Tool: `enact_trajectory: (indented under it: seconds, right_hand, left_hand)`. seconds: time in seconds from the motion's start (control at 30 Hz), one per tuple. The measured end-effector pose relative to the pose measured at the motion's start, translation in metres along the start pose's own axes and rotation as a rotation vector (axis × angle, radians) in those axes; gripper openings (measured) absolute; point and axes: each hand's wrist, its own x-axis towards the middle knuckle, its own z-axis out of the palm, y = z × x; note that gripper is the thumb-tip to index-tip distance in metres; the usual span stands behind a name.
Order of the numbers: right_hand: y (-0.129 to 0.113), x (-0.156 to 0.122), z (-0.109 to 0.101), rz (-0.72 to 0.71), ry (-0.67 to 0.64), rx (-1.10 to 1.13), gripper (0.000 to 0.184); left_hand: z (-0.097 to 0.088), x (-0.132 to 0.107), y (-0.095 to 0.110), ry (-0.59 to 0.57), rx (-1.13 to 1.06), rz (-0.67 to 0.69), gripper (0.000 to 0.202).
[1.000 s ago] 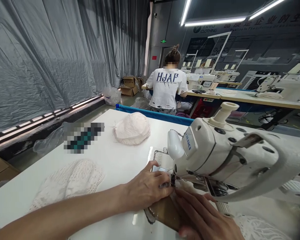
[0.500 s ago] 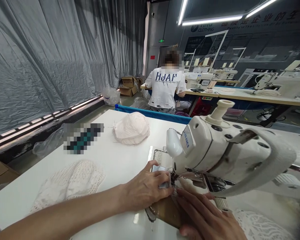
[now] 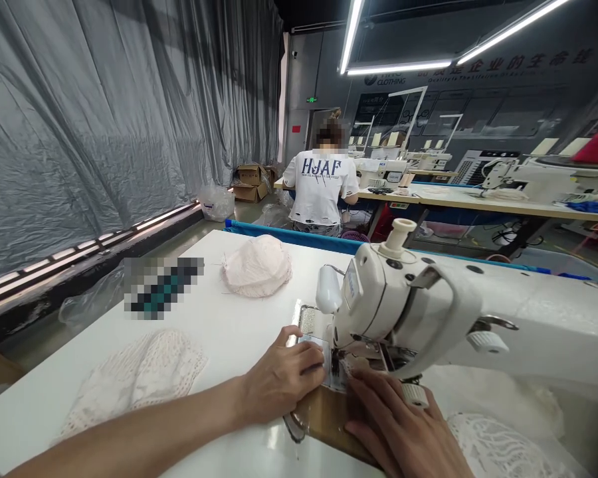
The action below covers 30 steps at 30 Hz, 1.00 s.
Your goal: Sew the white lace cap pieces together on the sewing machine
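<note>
My left hand (image 3: 284, 378) rests by the needle plate (image 3: 313, 342) of a white sewing machine (image 3: 373, 299). Its thumb and index finger are pressed together and the little finger stands apart; anything between the fingertips is too small to make out. To the right, my right hand (image 3: 403, 418) has its fingers closed at a small piece of pale lace (image 3: 351, 365) beside the presser foot (image 3: 336, 362). Most of that piece is hidden under the fingers. A brown board (image 3: 323, 411) lies below both hands.
On the white table (image 3: 239, 338) lie a pale fabric cup (image 3: 256, 265), a lace piece (image 3: 134, 372) and a blurred dark item (image 3: 167, 289). More lace (image 3: 498, 445) lies at the right under the machine arm. Ahead, a person (image 3: 323, 186) sits at another table.
My left fingers have come away leftward from the lace at the presser foot. My right hand stays by the lace. The camera view has shifted a little.
</note>
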Motion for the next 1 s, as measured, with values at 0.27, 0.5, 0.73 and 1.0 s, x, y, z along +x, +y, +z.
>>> enact_trajectory:
  seconds: [0.27, 0.5, 0.73, 1.0]
  right_hand:
    - [-0.008, 0.012, -0.035, 0.095, -0.086, 0.582, 0.029]
    - [-0.015, -0.004, -0.11, 0.501, -0.441, 1.381, 0.031]
    - [-0.067, -0.042, -0.138, 0.459, -0.574, 1.46, 0.029]
    - [-0.111, -0.08, -0.144, 0.444, -0.723, 1.675, 0.03]
  left_hand:
    - [-0.025, 0.0, 0.015, -0.05, -0.167, -0.152, 0.036]
    - [-0.092, -0.016, 0.077, -0.324, -1.305, -0.779, 0.032]
    - [-0.103, -0.04, 0.139, -0.261, -1.771, -1.136, 0.033]
    - [-0.077, -0.085, 0.185, -0.338, -1.836, -1.247, 0.038]
